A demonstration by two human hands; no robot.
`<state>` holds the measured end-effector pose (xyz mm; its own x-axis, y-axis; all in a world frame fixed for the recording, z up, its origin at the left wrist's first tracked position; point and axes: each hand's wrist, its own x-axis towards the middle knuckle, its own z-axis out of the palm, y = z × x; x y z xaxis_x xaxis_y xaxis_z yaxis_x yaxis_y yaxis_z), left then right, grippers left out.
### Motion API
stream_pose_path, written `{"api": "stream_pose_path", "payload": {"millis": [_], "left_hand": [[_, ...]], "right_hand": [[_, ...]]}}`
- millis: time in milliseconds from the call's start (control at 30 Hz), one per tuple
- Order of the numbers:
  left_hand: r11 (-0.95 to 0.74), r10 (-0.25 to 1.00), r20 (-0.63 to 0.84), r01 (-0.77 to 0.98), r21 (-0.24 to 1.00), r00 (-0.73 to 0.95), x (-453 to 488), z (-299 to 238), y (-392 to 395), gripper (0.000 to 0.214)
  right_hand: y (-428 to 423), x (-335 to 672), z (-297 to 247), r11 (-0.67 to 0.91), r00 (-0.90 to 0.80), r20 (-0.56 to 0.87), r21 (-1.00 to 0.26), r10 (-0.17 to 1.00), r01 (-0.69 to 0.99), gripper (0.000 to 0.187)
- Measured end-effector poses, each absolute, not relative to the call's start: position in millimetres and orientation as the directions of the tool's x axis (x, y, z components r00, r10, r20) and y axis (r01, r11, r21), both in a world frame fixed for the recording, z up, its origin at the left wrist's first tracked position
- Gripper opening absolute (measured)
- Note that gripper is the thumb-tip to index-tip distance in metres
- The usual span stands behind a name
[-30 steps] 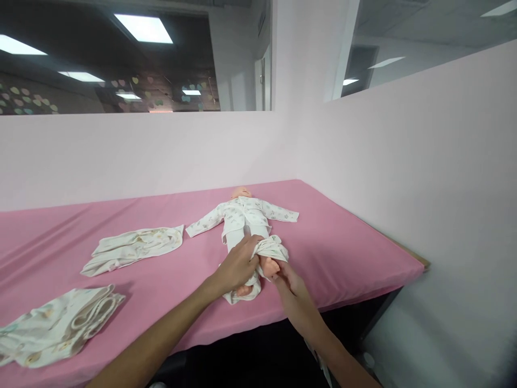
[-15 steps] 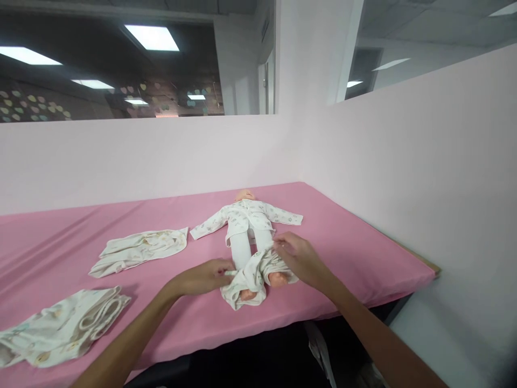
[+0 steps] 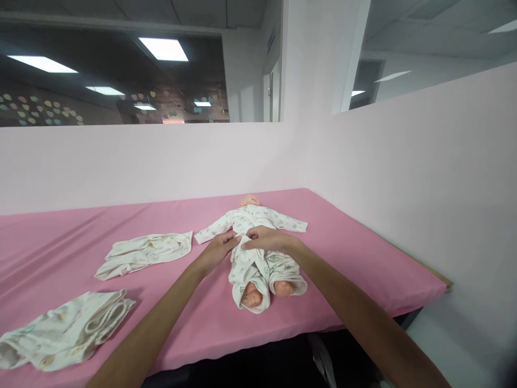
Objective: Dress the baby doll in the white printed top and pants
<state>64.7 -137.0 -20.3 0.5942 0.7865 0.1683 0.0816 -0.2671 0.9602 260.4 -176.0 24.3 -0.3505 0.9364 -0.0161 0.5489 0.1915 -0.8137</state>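
Observation:
A baby doll (image 3: 250,200) lies on its back, head at the far side and feet toward me. It wears a white patterned baby top (image 3: 252,216) with the sleeves spread out. White patterned baby pants (image 3: 248,269) cover its legs, and both bare feet stick out of the wide leg openings. My left hand (image 3: 221,249) pinches the pants' waist at the left. Close beside it, my right hand (image 3: 266,239) has its fingers closed on the waist fabric too, hiding the doll's belly.
A pink sheet (image 3: 194,318) covers the table. To the left lie a flat white patterned cloth (image 3: 147,250) and a folded patterned cloth (image 3: 68,328) nearer me. White walls (image 3: 161,167) with windows rise behind and at the right.
Both hands have moved from the doll's ankles up to its waist, drawing the pants up over the white legs. The feet now show more fully below the leg openings.

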Motion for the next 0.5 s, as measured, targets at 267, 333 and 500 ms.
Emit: {"api": "stream_pose_path", "payload": {"millis": [267,333,500], "left_hand": [[-0.370,0.800,0.131,0.311,0.875,0.585,51.8,-27.6,-108.1,0.052],[-0.379,0.797,0.095,0.372,0.848,0.596,43.9,-35.1,-99.9,0.053],[-0.416,0.828,0.174,0.375,0.828,0.534,44.8,-44.3,-83.9,0.050]], "right_hand": [[-161.1,312.0,6.9,0.187,-0.229,0.068,-0.814,0.971,0.550,0.040],[-158.7,330.1,-0.9,0.169,-0.179,0.078,-0.796,0.981,0.582,0.046],[-147.5,352.5,-24.8,0.115,-0.111,0.066,-0.844,0.992,0.523,0.033]]}}
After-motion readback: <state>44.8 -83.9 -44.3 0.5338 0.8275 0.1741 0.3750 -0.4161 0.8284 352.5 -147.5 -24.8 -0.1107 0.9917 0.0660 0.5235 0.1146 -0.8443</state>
